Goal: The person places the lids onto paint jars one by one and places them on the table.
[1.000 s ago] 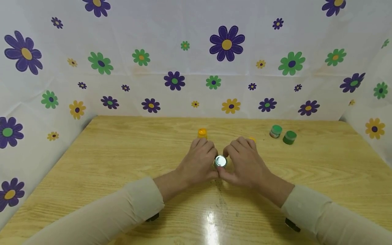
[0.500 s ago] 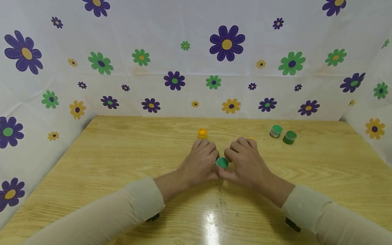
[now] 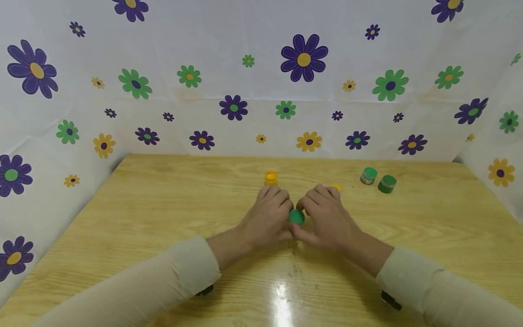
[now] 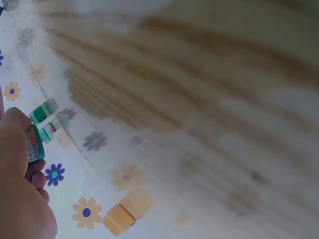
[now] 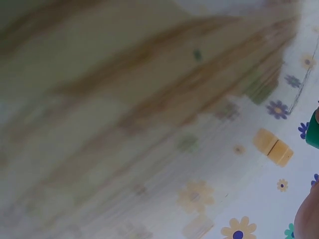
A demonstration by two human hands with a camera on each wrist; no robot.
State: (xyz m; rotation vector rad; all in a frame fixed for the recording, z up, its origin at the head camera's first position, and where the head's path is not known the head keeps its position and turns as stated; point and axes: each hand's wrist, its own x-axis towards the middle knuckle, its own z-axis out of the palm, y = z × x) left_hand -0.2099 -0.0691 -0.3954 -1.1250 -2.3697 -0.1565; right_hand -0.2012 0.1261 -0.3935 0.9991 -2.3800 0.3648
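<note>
Both hands meet over the middle of the table around a small green paint jar (image 3: 296,217), its round green top facing up in the head view. My left hand (image 3: 267,215) grips its left side with curled fingers. From the other side my right hand (image 3: 327,218) holds it, thumb against the near edge and fingers bent around the far side. In the left wrist view the labelled side of the jar (image 4: 35,144) shows between thumb and fingers. Only a sliver of the green jar (image 5: 313,132) appears at the edge of the right wrist view.
A yellow paint jar (image 3: 271,178) stands just beyond my left hand. Behind my right knuckles a yellow object (image 3: 337,187) is mostly hidden. Farther right are two more green jars, one lighter (image 3: 368,175) and one darker (image 3: 387,184). A flowered cloth (image 3: 253,91) borders the wooden table (image 3: 163,204).
The jar's top went from a bright white glare to plain green, so it appears to have tilted slightly. Both hands keep nearly the same place and grip.
</note>
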